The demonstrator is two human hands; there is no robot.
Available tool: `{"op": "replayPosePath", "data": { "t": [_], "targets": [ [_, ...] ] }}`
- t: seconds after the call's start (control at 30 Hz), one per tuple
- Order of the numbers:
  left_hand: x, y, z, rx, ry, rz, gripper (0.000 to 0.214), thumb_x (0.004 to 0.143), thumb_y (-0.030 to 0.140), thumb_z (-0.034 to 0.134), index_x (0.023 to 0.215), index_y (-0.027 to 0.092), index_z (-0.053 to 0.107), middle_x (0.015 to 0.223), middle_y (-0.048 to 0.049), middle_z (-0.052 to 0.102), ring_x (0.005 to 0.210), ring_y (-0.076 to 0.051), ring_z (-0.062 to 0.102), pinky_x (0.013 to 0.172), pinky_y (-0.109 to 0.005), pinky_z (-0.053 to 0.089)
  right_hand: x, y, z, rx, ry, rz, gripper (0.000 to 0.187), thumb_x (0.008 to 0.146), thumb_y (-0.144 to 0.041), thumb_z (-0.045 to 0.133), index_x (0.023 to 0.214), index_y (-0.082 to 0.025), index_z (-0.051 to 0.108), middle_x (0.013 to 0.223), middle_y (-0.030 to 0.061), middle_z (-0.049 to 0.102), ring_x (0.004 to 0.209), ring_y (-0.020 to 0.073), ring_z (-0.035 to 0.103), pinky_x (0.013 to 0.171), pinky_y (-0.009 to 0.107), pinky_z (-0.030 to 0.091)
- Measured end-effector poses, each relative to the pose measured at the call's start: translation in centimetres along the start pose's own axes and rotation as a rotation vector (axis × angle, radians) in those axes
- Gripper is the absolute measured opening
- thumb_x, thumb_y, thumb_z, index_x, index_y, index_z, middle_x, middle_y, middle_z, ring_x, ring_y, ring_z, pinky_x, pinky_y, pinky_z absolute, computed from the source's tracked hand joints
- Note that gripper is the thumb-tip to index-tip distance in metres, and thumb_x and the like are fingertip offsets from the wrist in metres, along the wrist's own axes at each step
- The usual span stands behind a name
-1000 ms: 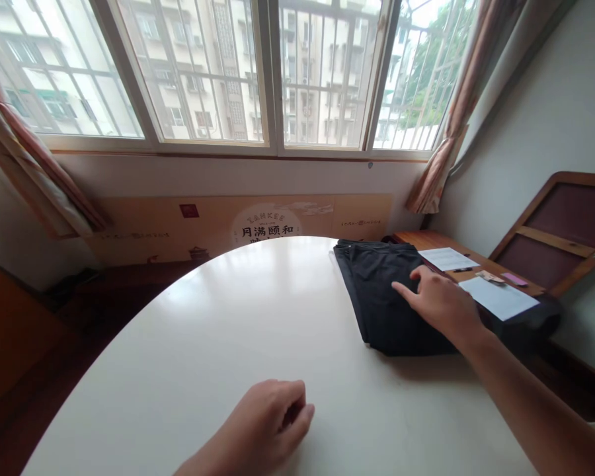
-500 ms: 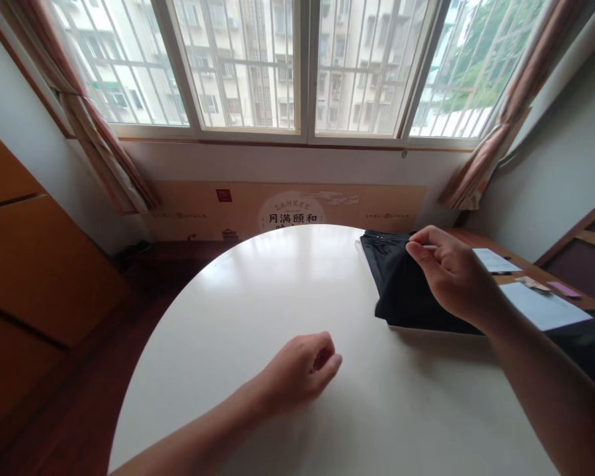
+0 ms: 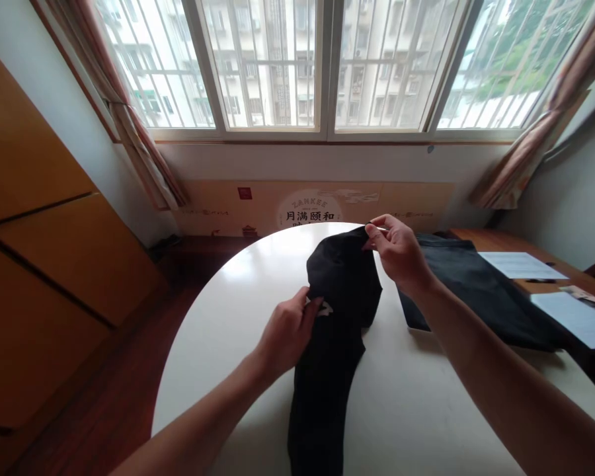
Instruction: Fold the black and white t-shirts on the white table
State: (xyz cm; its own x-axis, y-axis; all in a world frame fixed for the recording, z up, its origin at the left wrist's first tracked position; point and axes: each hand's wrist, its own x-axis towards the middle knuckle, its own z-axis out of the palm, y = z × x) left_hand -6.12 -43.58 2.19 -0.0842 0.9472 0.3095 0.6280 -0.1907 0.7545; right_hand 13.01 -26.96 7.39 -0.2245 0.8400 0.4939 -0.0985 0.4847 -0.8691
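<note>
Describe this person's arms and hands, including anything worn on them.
The left hand and right hand are bare, and so are the left forearm and right forearm. No gloves, sleeves, watches, bracelets or rings show on either side.

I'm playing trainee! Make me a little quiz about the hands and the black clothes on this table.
1. Which hand pinches the top end of the black garment: the right hand or the left hand?
2. True or false: a second dark garment lies on the white round table.
3. Fill in the missing word: the window behind the table has metal ____ across it.

Key: 1. The right hand. 2. True. 3. Bars.
</note>
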Motion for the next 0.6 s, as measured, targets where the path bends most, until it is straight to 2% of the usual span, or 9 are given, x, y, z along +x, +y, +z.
{"op": "replayPosePath", "data": {
  "t": [0.1,0.17,0.2,0.27,0.33,0.43,0.5,0.53,0.6],
  "targets": [
    [0.9,0.0,-2.5,0.285,-0.124,-0.084,0.039,0.11,0.043,0.031,0.096,0.021,0.059,0.08,-0.0082,0.069,0.069,-0.024,0.064,0.066,-0.036,0.046,1.2,1.8,-1.7,0.031,0.087,0.09,0.043,0.082,-0.06,0.081,0.087,-0.023,0.059,0.059,-0.0063,0.056,0.049,0.0124,0.052,0.048,0.026,0.047],
    [1.6,0.6,-4.3,0.366,-0.171,-0.084,0.041,0.109,0.043,0.029,0.09,0.022,0.058,0.079,-0.0076,0.068,0.068,-0.024,0.063,0.065,-0.037,0.046,1.6,1.9,-2.7,0.03,0.085,0.121,0.041,0.081,-0.055,0.083,0.091,-0.023,0.059,0.06,-0.0064,0.057,0.052,0.0131,0.055,0.051,0.027,0.051],
    [2.1,1.1,-5.3,0.37,-0.168,-0.068,0.041,0.109,0.043,0.029,0.086,0.023,0.057,0.079,-0.0067,0.067,0.068,-0.024,0.062,0.066,-0.037,0.046,1.7,1.7,-3.0,0.029,0.052,0.129,0.041,0.081,-0.051,0.083,0.097,-0.022,0.06,0.066,-0.0045,0.062,0.059,0.0147,0.061,0.058,0.028,0.056],
    [3.3,2.6,-7.2,0.352,-0.13,-0.004,0.042,0.107,0.044,0.03,0.081,0.023,0.056,0.082,-0.0054,0.067,0.073,-0.023,0.063,0.071,-0.036,0.049,1.5,1.4,-3.5,0.015,-0.083,0.145,0.048,0.082,-0.046,0.084,0.116,-0.022,0.06,0.096,0.0037,0.076,0.086,0.0191,0.073,0.081,0.035,0.062],
    [5.0,4.3,-9.0,0.374,-0.075,0.076,0.041,0.104,0.043,0.034,0.076,0.023,0.057,0.084,-0.0054,0.066,0.079,-0.024,0.064,0.077,-0.037,0.052,1.2,1.0,-3.8,-0.065,-0.282,0.164,0.057,0.086,-0.043,0.081,0.134,-0.022,0.057,0.128,0.0116,0.073,0.114,0.0231,0.072,0.099,0.041,0.058],
    [8.2,6.6,-11.0,0.44,0.08,0.153,0.038,0.099,0.043,0.041,0.074,0.024,0.061,0.082,-0.0066,0.066,0.087,-0.028,0.065,0.084,-0.041,0.053,0.8,0.6,-4.8,-0.302,-0.589,0.232,0.054,0.092,-0.045,0.075,0.14,-0.023,0.062,0.135,0.0138,0.072,0.122,0.0275,0.069,0.104,0.044,0.056],
    [10.2,7.0,-11.5,0.411,0.275,0.189,0.036,0.099,0.043,0.043,0.083,0.022,0.069,0.088,-0.0068,0.07,0.097,-0.029,0.066,0.091,-0.043,0.052,1.0,0.4,-6.0,-0.469,-0.747,0.3,0.055,0.093,-0.048,0.074,0.142,-0.025,0.063,0.133,0.0117,0.074,0.121,0.0287,0.07,0.105,0.044,0.055],
    [11.0,6.8,-11.5,0.38,0.398,0.209,0.037,0.1,0.043,0.042,0.091,0.021,0.072,0.094,-0.0065,0.072,0.104,-0.028,0.066,0.095,-0.043,0.051,1.2,0.4,-6.8,-0.558,-0.778,0.329,0.056,0.094,-0.049,0.073,0.144,-0.025,0.063,0.133,0.0109,0.074,0.121,0.0288,0.071,0.105,0.042,0.054],
    [12.4,5.1,-11.1,0.345,0.597,0.236,0.045,0.105,0.043,0.036,0.108,0.019,0.074,0.109,-0.0056,0.073,0.122,-0.027,0.061,0.104,-0.044,0.044,1.9,0.5,-9.0,-0.777,-0.711,0.364,0.056,0.095,-0.051,0.071,0.143,-0.023,0.065,0.133,0.0121,0.074,0.119,0.0295,0.072,0.103,0.039,0.054]
  ]
}}
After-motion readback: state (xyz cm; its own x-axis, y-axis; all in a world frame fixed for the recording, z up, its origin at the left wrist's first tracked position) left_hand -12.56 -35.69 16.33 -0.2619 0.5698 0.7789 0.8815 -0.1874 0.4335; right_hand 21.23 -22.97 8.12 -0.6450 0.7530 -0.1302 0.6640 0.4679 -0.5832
